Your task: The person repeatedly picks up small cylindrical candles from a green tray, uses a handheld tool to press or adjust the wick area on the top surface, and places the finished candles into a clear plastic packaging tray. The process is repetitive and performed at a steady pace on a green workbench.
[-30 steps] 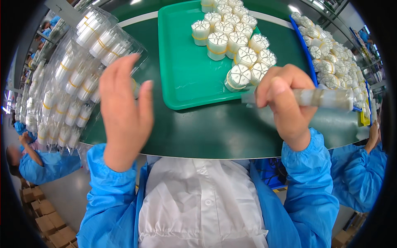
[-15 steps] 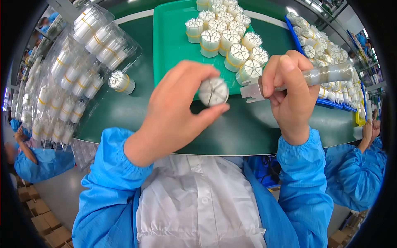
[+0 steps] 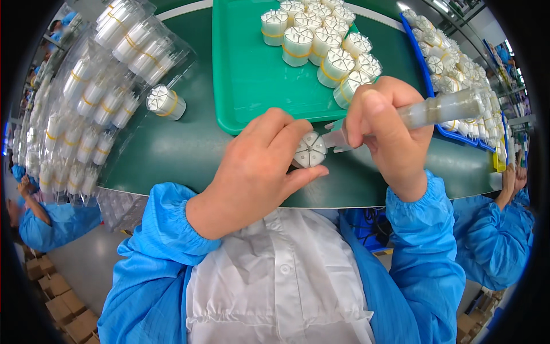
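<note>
Between the fingers and thumb of my left hand [image 3: 255,166] is a round bundle of white wedge-shaped pieces [image 3: 311,150], its segmented end facing up. My right hand [image 3: 395,129] grips a hand tool with a flat notched metal blade [image 3: 338,139] and a thick handle wrapped in clear, yellowed material [image 3: 444,110]. The blade's tip lies right beside the bundle's edge; whether they touch I cannot tell. Beyond my hands, several similar bundles [image 3: 298,46] with yellow rubber bands stand upright in a green tray [image 3: 246,86]. One more banded bundle [image 3: 166,102] lies tilted on the green table, left of the tray.
Clear plastic packs of banded white bundles [image 3: 94,103] are piled at the left. At the right, blue trays [image 3: 421,63] hold heaps of white pieces [image 3: 452,69]. Co-workers in blue sleeves sit at the far left [image 3: 60,223] and right [image 3: 492,241]. Cardboard boxes [image 3: 63,298] stand on the floor.
My left hand has lowered the bundle slightly and moved it right. The tool in my right hand has shifted left, bringing its blade beside the bundle.
</note>
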{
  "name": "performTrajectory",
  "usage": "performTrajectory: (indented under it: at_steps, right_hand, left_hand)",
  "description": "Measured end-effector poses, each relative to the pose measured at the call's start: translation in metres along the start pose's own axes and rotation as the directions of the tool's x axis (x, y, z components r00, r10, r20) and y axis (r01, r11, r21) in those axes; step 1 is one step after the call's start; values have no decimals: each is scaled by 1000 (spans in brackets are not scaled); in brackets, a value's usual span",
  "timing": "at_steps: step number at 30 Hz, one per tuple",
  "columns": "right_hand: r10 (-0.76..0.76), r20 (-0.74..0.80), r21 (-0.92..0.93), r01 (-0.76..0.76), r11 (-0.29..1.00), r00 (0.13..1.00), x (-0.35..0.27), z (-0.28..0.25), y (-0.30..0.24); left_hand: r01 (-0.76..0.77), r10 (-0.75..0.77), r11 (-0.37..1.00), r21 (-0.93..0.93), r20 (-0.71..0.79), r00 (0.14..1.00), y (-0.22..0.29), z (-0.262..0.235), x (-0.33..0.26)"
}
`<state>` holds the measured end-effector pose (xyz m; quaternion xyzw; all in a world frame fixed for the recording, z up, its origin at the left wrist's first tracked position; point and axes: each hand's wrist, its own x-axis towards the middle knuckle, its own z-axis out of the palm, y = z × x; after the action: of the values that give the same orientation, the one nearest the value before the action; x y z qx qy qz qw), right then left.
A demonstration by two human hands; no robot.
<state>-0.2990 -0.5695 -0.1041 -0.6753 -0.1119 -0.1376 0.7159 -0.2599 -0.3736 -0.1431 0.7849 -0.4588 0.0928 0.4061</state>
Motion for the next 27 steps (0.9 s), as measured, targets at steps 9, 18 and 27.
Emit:
performTrajectory:
  at_steps: [9, 18, 27]
  right_hand:
    - [-107, 58, -146, 114, 983, 993, -5, 4, 14]
    - [-23, -31, 21, 23, 1000, 999, -1, 6, 1]
    - [-77, 75, -122, 86, 989, 994, -3, 2, 14]
  left_hand:
    - [64, -64, 998, -20, 11, 998, -4, 5, -5]
    - [65, -69, 996, -65, -61, 996, -4, 6, -8]
    - [70, -70, 990, -119, 11, 998, 0, 7, -6]
